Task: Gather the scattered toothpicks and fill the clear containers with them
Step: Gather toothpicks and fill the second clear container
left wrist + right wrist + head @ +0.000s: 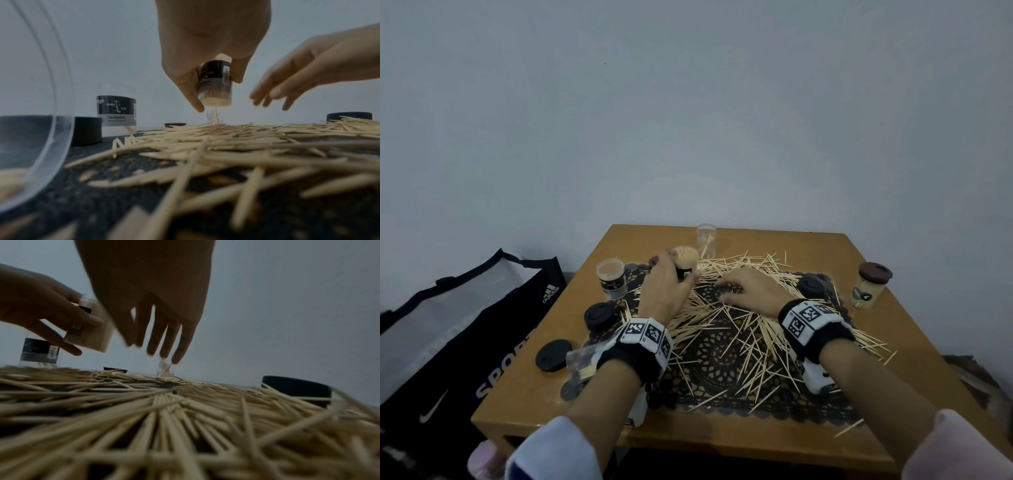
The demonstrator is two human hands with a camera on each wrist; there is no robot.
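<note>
Wooden toothpicks point(726, 318) lie scattered all over the black lace mat point(717, 349) on the desk point(914, 346). Left hand point(666, 291) grips a packed toothpick container point(216, 82) above them, right hand point(751, 289) hovers with fingers loosely spread, holding nothing.

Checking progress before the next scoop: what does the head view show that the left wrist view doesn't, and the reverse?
Head only: the capped container at the table's right, two lids at its left edge, the sports bag. Left wrist only: the "Toothpick" label, a clear rim close by. Both: left hand gripping the full container, right hand open over scattered toothpicks.
</note>
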